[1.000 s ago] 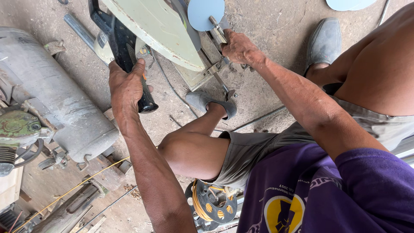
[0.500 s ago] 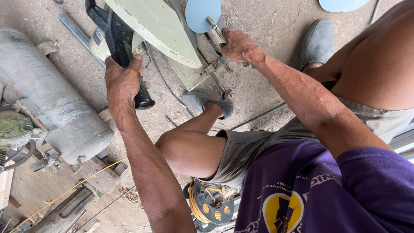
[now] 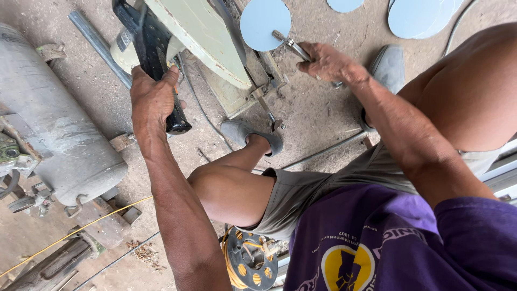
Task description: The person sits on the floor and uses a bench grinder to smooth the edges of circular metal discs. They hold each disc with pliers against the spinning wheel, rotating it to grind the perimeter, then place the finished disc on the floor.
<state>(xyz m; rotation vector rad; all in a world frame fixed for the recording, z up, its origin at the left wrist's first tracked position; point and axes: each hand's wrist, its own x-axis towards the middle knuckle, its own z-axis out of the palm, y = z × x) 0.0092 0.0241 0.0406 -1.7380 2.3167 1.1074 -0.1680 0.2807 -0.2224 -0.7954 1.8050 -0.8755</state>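
The left hand (image 3: 153, 97) is wrapped tight around the black handle (image 3: 156, 59) of a pale green chop saw (image 3: 199, 37), at about ten o'clock in the head view, while the right hand (image 3: 328, 63) is clamped on a slim metal rod-like tool (image 3: 288, 43) at one o'clock, its tip holding a round, pale blue metal disc (image 3: 264, 21) against the machine. The disc sits at twelve o'clock, just beside the saw's blade guard and above its grimy base plate (image 3: 237, 97).

More pale blue discs (image 3: 420, 16) lie on the concrete floor (image 3: 323, 118) at one to two o'clock, well apart from the saw, which suggests some pieces are already through and the one at the blade is in hand; whether its cut has begun cannot be told, as the blade's edge is hidden.

The person squats, one grey shoe (image 3: 250, 134) near the saw's base and another (image 3: 385, 67) at two o'clock. A dusty grey steel cylinder tank (image 3: 59, 129) lies at nine o'clock, and a yellow cord reel (image 3: 250, 261) sits at six o'clock beneath the knee.
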